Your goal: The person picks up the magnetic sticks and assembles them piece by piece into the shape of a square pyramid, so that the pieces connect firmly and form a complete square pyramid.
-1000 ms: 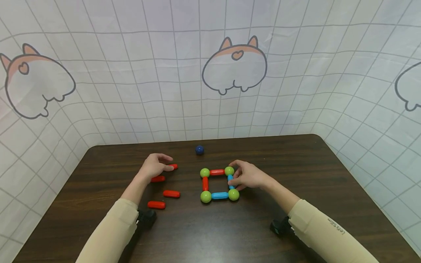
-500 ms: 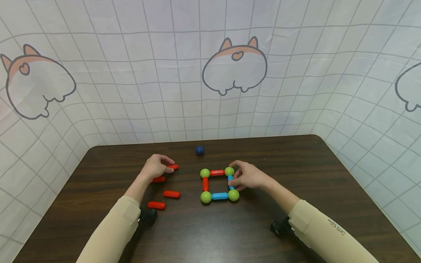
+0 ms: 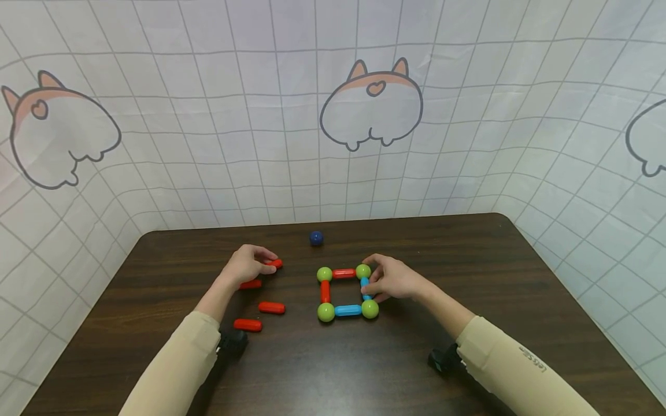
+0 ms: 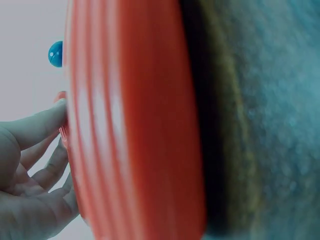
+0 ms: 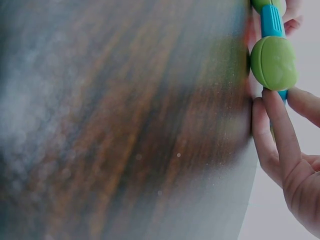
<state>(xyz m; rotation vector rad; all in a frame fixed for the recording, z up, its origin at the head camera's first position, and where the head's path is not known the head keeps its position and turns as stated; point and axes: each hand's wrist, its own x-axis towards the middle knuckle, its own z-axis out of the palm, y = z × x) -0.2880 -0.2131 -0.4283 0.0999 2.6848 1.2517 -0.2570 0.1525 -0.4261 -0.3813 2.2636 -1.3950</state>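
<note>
My left hand point(image 3: 248, 264) pinches the end of a red rod point(image 3: 277, 263) at the table's far left, its fingers covering most of the rod. In the middle lies a square of green balls point(image 3: 326, 312) joined by two red rods point(image 3: 344, 273) and two blue rods point(image 3: 348, 310). My right hand point(image 3: 393, 277) grips the square's right-side blue rod point(image 3: 365, 282) between thumb and fingers. The right wrist view shows those fingers point(image 5: 281, 130) around the blue rod beside a green ball point(image 5: 273, 63). A ribbed red rod point(image 4: 130, 120) fills much of the left wrist view.
Loose red rods lie near my left forearm: one point(image 3: 251, 284) partly under the hand, another point(image 3: 272, 307) nearer the square, a third point(image 3: 247, 325) closest to me. A dark blue ball point(image 3: 315, 238) sits by the far edge of the dark wooden table point(image 3: 458, 248). A patterned cloth point(image 3: 250, 115) hangs behind.
My left hand has shifted very slightly, and the red rod under its fingers has tilted a little. The right hand and the square look still.
</note>
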